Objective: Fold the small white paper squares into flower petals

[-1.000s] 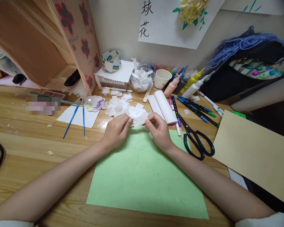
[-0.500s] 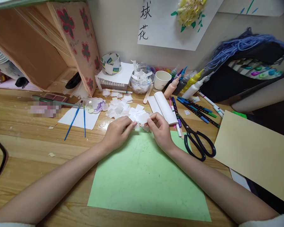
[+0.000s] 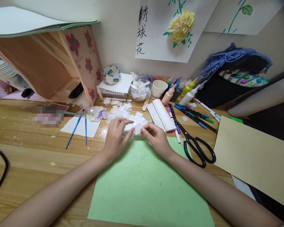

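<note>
White paper pc. (image 3: 138,129) is sitting pinched btwn your R hand's (image 3: 156,138) thumb & fingers in head view, nr. green sheet's (image 3: 142,183) far edge. Your L hand (image 3: 115,135) is hovering unclenched, thumb nr. the pc.; can't tell if touching. Paper scraps (image 3: 118,113) are lying just beyond; scissors (image 3: 191,139) are overlapping the sheet's R edge.

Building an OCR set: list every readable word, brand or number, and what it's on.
"绣球花": white poster with the yellow flower.
"deli", probably: tape roll, small print.
Too small or blurred to read: script on the pink floral panel, marks on the paper cup.
No readable numbers.
</note>
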Tool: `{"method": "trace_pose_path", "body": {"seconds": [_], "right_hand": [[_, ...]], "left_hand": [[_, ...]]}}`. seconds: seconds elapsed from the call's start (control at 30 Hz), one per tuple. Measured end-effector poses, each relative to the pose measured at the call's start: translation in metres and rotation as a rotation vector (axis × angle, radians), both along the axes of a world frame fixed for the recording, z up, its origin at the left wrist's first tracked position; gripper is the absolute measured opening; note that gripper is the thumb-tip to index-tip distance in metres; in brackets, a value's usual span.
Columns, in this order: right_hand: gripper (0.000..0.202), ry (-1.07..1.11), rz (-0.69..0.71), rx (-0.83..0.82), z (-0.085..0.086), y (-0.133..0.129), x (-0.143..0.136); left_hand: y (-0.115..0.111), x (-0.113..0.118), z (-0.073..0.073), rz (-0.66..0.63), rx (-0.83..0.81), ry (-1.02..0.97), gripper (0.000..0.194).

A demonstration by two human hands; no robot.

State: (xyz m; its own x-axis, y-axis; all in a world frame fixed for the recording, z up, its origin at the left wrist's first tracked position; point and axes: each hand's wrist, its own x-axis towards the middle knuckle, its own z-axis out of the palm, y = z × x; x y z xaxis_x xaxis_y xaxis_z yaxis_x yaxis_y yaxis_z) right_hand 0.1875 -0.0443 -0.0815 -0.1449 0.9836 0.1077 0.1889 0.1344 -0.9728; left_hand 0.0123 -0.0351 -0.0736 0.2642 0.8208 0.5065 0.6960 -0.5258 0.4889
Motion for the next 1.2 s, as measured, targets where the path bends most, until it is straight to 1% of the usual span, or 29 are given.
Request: {"method": "trace_pose_path", "body": {"seconds": [0.07, 0.1, 0.17, 0.2, 0.3, 0.47, 0.53, 0.63, 0.73, 0.83, 1.0, 1.2], "right_hand": [[0.021, -0.004, 0.069, 0.002, 0.0017, -0.0004, -0.0003], [0.021, -0.007, 0.099, 0.004, 0.0025, -0.0007, -0.0003], [0.022, -0.014, 0.126, 0.006, 0.0037, -0.001, -0.0002], [0.022, -0.016, 0.126, 0.008, 0.0041, -0.0011, 0.0], [0.023, -0.008, 0.109, 0.007, 0.0043, -0.0012, 0.0009], [0.014, 0.011, 0.098, -0.012, 0.003, -0.0014, 0.0012], [0.012, 0.004, 0.091, -0.017, 0.0024, -0.0012, 0.0009], [0.012, -0.005, 0.057, -0.011, 0.0021, -0.0005, 0.0003], [0.014, -0.011, 0.05, -0.003, 0.0028, -0.0002, -0.0001], [0.015, -0.008, 0.076, -0.003, 0.0033, -0.0005, -0.0004], [0.011, 0.002, 0.069, -0.006, 0.0026, -0.0015, -0.0005], [0.011, 0.01, 0.07, -0.017, 0.0043, -0.0006, -0.0007]], "left_hand": [[-0.0023, 0.0005, 0.0023, -0.093, -0.067, 0.036, 0.026], [-0.0024, 0.0006, 0.0028, -0.109, -0.106, 0.04, 0.025], [-0.0011, 0.0004, 0.003, -0.128, -0.174, 0.029, 0.017], [-0.0001, 0.0002, 0.0029, -0.138, -0.198, 0.015, 0.016], [0.0025, -0.0004, 0.0025, -0.162, -0.251, -0.05, 0.02], [0.0032, -0.0008, 0.002, -0.157, -0.324, -0.157, 0.02], [0.0025, -0.0005, 0.0017, -0.144, -0.307, -0.173, 0.016], [0.0006, 0.0004, 0.0015, -0.104, -0.193, -0.174, 0.012], [-0.0013, 0.0013, 0.0019, -0.169, -0.118, -0.114, 0.01], [-0.0021, 0.0015, 0.0028, -0.217, -0.133, -0.071, 0.011], [-0.0018, 0.0011, 0.0036, -0.193, -0.2, -0.107, 0.011], [-0.0014, 0.0012, 0.0043, -0.193, -0.226, -0.154, 0.012]]}}
